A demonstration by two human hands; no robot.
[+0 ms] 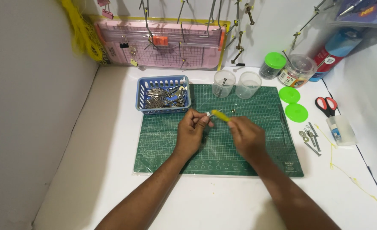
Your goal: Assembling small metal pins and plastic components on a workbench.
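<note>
While both hands meet over the green cutting mat (175,145), a small metal piece is being worked.

Left hand (191,132) is pinched shut on the small metal piece (208,114), above the mat's middle; right hand (247,135) is closed round a yellow-handled tool (219,115), its tip touching that piece. Blue basket (142,91) of metal parts sits at the mat's far-left corner, two clear cups (235,84) on its far edge.

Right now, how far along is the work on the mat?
Looks done: one clear cup already holds a bolt. In hand: the left hand pinches a small metal piece, and the right hand turns a yellow screwdriver against it. Left: the second cup looks empty, loose bolts lie right of the green mat.
</note>
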